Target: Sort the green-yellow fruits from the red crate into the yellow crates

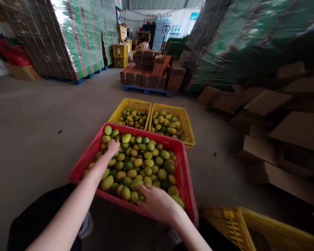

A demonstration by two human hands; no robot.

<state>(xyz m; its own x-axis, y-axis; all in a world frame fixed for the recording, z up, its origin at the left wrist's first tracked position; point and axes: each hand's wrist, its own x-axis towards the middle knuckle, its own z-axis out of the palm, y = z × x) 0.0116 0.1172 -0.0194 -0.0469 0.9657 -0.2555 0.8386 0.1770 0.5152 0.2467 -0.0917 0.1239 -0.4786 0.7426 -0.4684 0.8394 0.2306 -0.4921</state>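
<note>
A red plastic crate [189, 190] full of yellow and green lemons [137, 162] sits in front of me, slightly askew. My left hand [113, 146] reaches across to the crate's far left part. Its fingers curl down over a lemon [118, 144], mostly hidden beneath them. At the near side, my right hand [157, 202] extends over the rim. Its thumb and fingers are apart, with the fingertips touching or just beside a large greenish lemon [136, 184]. Lemons under that palm are hidden.
Two yellow crates, left [116, 111] and right [190, 130], hold more lemons beyond the red one. Another yellow crate [240, 223] stands near right. Cardboard boxes [267, 101] pile up at right. Farther off are a blue pallet [146, 90] with boxes and wrapped stacks [86, 38].
</note>
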